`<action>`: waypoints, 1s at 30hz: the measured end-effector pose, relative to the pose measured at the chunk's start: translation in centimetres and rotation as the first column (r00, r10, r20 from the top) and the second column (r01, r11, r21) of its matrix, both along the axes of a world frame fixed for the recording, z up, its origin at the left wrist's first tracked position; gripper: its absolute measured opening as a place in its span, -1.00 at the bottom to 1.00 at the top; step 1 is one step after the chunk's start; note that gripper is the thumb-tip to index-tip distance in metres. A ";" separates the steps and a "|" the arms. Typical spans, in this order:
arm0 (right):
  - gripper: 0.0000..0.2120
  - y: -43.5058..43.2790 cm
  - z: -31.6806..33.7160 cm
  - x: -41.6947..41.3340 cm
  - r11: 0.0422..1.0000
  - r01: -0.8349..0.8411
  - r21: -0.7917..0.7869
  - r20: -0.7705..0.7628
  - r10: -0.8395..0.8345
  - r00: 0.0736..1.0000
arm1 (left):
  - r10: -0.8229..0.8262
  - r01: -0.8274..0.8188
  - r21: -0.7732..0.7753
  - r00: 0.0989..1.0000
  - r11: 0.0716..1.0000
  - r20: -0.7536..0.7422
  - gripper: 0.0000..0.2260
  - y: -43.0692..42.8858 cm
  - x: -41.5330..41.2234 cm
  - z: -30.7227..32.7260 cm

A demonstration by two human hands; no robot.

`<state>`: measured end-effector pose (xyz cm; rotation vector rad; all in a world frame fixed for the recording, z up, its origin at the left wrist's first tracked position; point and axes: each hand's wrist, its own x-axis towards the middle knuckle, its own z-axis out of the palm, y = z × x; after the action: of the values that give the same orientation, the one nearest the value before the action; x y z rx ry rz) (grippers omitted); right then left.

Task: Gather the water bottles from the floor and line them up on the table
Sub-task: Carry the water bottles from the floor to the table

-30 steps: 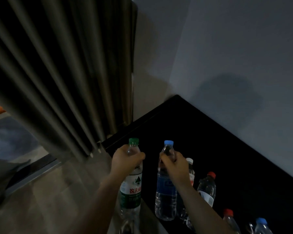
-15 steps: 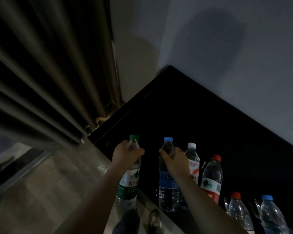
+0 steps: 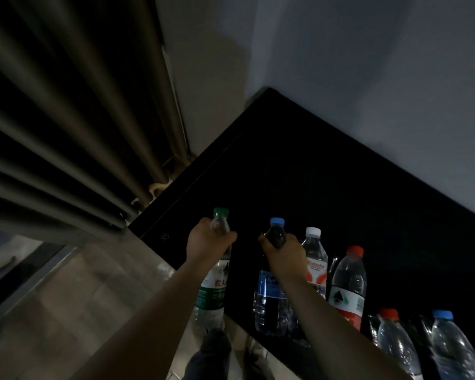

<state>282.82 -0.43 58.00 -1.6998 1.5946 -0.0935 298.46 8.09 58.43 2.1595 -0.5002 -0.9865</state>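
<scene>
At the bottom centre of the frame, a dark shoe (image 3: 214, 344) is showing on the pale floor (image 3: 80, 297). Two bare forearms are reaching up from the lower edge.

The left hand (image 3: 207, 244) is gripping a green-capped bottle (image 3: 213, 292) by the neck, its fingers (image 3: 226, 238) wrapping round just under the cap. This bottle is hanging upright beside the near edge of the black desk (image 3: 313, 174), with its base over the floor.

The right hand (image 3: 284, 252) is clamping its fingers (image 3: 266, 242) round the neck of a blue-capped bottle (image 3: 269, 305) over the desk. Whether its base is touching is unclear.

To its right, four bottles are standing in a row towards the lower right: a white-capped bottle (image 3: 316, 259), a red-capped bottle (image 3: 347, 286), a smaller red-capped bottle (image 3: 392, 341) and a second blue-capped bottle (image 3: 450, 346).

Farther back, grey curtains (image 3: 66, 105) are filling the upper left and a plain wall (image 3: 368, 64) is rising at the upper right.
</scene>
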 end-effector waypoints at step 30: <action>-0.69 1.3 6.6 -4.5 0.905 -0.392 -0.168 -0.133 0.373 0.918 | -0.393 0.398 0.012 0.899 0.917 0.195 -0.55 1.9 0.5 5.4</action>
<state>278.36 0.91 64.61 -2.1700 1.3211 0.0362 299.01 9.98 63.79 2.1848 -1.0764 -0.9729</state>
